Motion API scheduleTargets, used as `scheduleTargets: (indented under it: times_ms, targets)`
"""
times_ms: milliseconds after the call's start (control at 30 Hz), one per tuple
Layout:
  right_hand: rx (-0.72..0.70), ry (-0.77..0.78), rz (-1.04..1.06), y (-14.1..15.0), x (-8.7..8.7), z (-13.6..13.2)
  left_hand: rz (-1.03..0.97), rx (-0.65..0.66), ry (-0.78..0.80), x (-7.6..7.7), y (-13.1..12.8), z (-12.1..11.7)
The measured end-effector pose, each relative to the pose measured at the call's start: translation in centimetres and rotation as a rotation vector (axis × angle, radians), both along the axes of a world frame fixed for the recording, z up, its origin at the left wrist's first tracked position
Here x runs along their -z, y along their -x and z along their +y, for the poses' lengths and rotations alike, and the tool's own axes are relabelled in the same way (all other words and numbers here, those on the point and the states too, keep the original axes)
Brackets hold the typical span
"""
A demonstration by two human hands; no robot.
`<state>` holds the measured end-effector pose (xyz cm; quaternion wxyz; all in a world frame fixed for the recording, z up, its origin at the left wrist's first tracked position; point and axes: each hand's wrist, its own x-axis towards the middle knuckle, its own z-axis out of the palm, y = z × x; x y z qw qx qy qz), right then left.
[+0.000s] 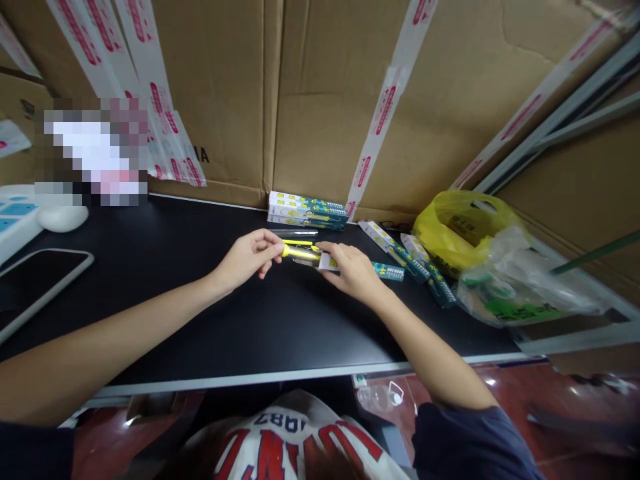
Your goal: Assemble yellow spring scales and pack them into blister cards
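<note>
My left hand (250, 255) pinches the yellow end of a slim spring scale (303, 253) between thumb and fingers. The scale's other end meets the open end of a narrow white and teal box (391, 271). My right hand (354, 270) is closed around that box and covers its middle. How far the scale sits inside the box is hidden. Just beyond my hands, a dark, clear-looking tube (295, 233) lies on the black table (240, 340), with a thin yellow strip close to it. Behind them are several stacked boxes (306, 210) of the same kind.
Two more such boxes (395, 251) lie slanted at the right, beside a yellow plastic bag (450, 230) and a clear bag (525, 287). A phone (40, 283) and a white-and-blue device (17, 217) are at the left. Taped cardboard (325, 100) stands along the back; metal bars at right.
</note>
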<state>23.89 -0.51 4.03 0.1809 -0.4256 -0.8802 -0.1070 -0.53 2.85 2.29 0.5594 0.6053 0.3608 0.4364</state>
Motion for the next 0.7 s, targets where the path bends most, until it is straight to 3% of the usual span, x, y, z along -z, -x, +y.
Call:
scheduleTargets:
  times_ms: [333, 700]
  targets:
    - [-0.102, 0.023, 0.068, 1.5, 0.7, -0.9, 0.223, 0.085, -0.105, 0.1, -0.4, -1.9]
    - [-0.107, 0.010, 0.123, 1.6, 0.3, -1.0, 0.417, 0.093, -0.388, -0.2, -0.5, -2.7]
